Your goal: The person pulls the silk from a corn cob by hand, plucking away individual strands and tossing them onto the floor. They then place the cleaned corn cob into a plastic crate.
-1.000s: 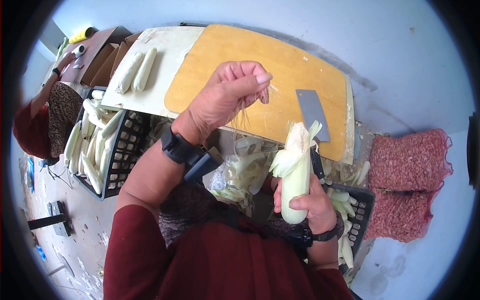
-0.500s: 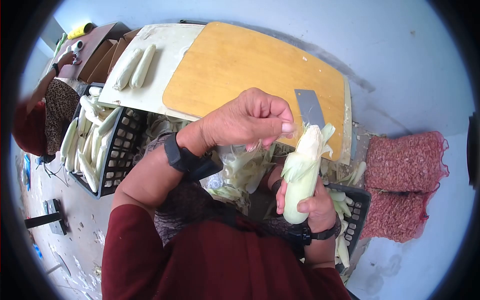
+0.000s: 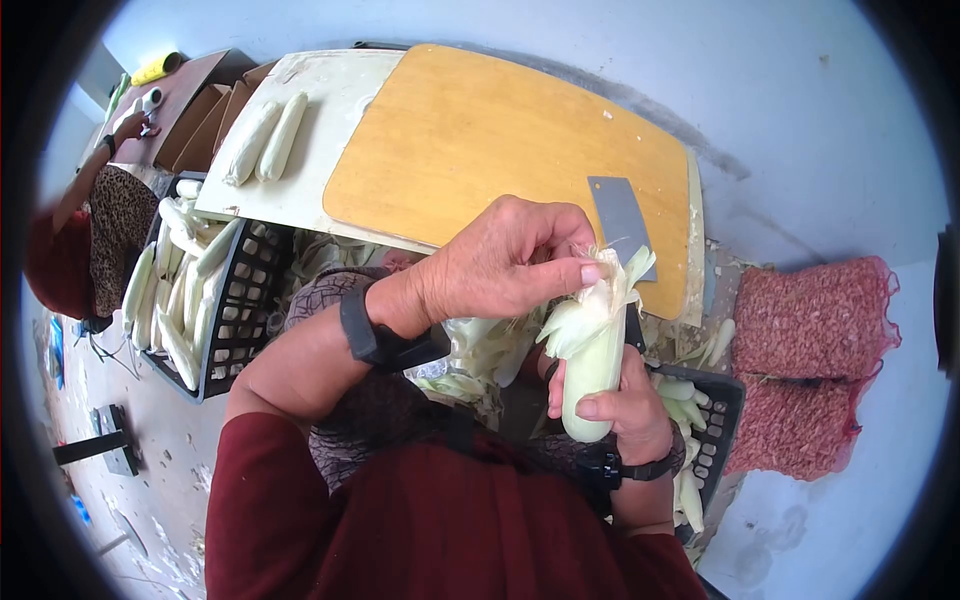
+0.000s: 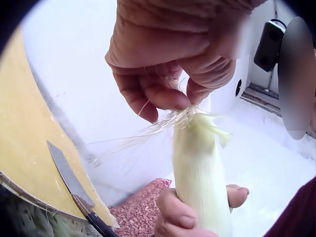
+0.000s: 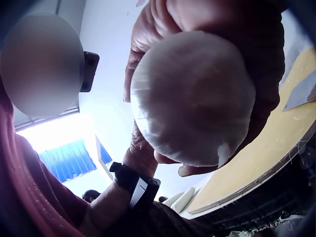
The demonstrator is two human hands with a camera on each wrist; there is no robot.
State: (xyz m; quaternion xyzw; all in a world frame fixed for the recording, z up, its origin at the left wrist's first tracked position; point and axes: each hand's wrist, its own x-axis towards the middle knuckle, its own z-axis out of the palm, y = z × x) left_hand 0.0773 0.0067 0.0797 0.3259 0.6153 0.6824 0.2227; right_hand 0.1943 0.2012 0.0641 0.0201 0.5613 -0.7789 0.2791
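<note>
An ear of corn (image 3: 598,370) in pale green husk stands tilted in my right hand (image 3: 640,410), its fingers and thumb wrapped round the lower part. Its flat cut base (image 5: 192,98) faces the right wrist camera. At the upper end, loosened husk leaves (image 3: 565,325) spread outward. My left hand (image 3: 510,260) is at that tip, thumb and fingers pinching a tuft of fine corn silk (image 4: 180,116). Long loose strands trail sideways from the tuft in the left wrist view. Behind the ear, a cleaver (image 3: 622,225) lies on the yellow board (image 3: 450,140), its dark handle past the edge.
Two husked-looking ears (image 3: 268,140) lie on the white tabletop left of the board. A black crate (image 3: 235,330) of ears stands at left, another crate (image 3: 735,400) at right. Red mesh sacks (image 3: 815,320) are stacked by the wall. Another person (image 3: 75,235) works at far left.
My left hand came down and right from over the board, where it held silk strands away from the ear, to the ear's tip. The right hand keeps its grip, shifting only slightly.
</note>
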